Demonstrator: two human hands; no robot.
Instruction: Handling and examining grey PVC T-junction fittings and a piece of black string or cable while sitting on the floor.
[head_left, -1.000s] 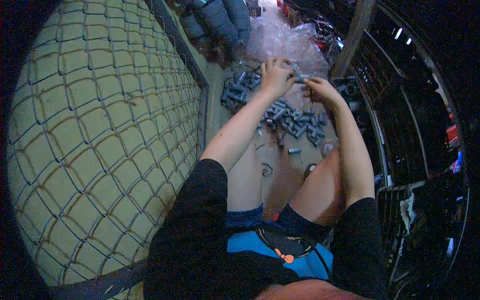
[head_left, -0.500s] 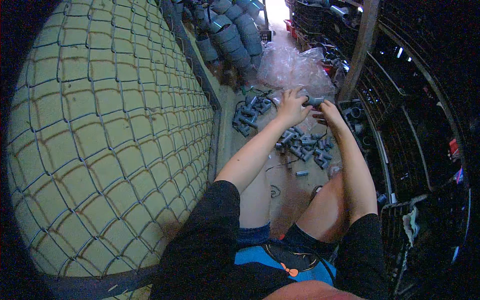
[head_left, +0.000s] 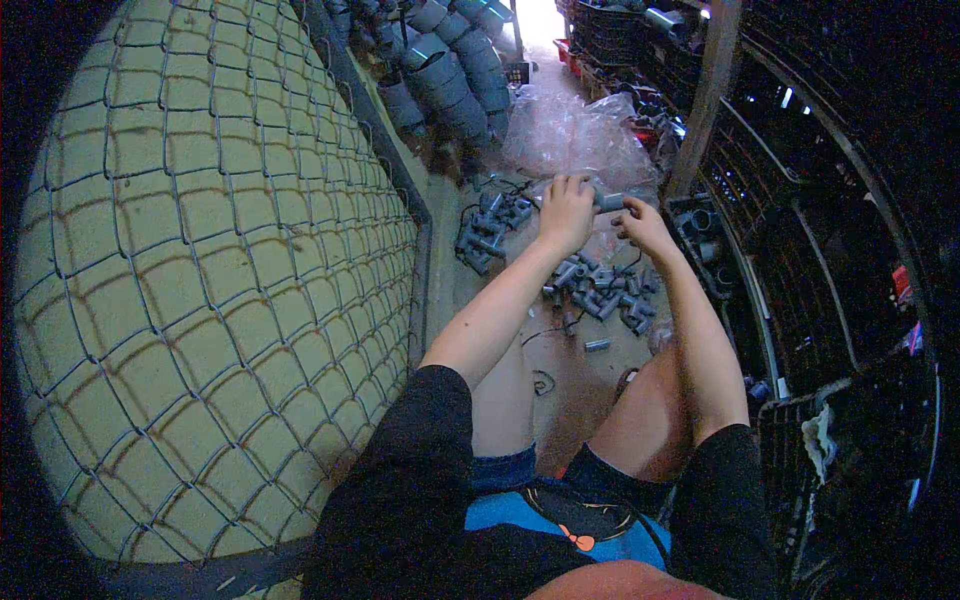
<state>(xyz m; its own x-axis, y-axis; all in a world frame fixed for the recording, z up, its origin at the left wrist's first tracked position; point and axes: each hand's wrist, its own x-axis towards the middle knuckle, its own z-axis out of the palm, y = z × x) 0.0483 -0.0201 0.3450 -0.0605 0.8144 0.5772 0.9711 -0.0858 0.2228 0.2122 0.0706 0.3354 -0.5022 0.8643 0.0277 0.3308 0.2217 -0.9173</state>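
Note:
My left hand point(head_left: 566, 212) is closed on a grey cylindrical pipe fitting point(head_left: 607, 203), its fingers bent over the left end. My right hand point(head_left: 638, 228) is at the right end, index fingertip at the fitting and the other fingers loosely curled apart below it. Beneath both hands, many grey tee-shaped and straight fittings point(head_left: 598, 298) lie heaped on the floor, with a loose short piece point(head_left: 597, 345) nearer my legs. A crumpled clear plastic sheet point(head_left: 565, 135) is spread just beyond my hands.
A chain-link panel point(head_left: 220, 300) stands close on my left. Stacked large grey fittings point(head_left: 445, 90) are at the back left. Dark slatted crates point(head_left: 820, 270) and a post point(head_left: 705, 110) line the right side. A bright walkway point(head_left: 542, 35) shows at the back.
The whole view shifted down after the first frame, then slightly up and left. My left hand has rolled a little, showing more of its back; my right fingers have loosened slightly on the fitting.

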